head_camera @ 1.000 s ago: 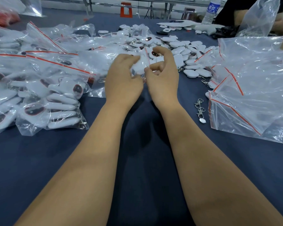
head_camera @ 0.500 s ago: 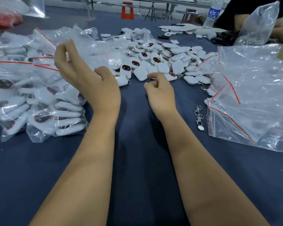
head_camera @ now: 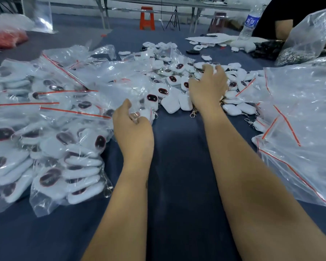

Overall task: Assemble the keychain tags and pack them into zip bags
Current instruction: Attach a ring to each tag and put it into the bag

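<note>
Head view: your right hand [head_camera: 208, 85] spreads over loose tags [head_camera: 172, 104] mid-surface; your left hand [head_camera: 133, 125] curls loosely, seemingly empty. Filled bags [head_camera: 64, 153] pile left, empty bags [head_camera: 299, 117] wait right.

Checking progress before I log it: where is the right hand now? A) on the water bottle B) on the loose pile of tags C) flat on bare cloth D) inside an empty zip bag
B: the right hand is spread over the loose tags at the table's middle, away from the bottle and the empty bags.
</note>
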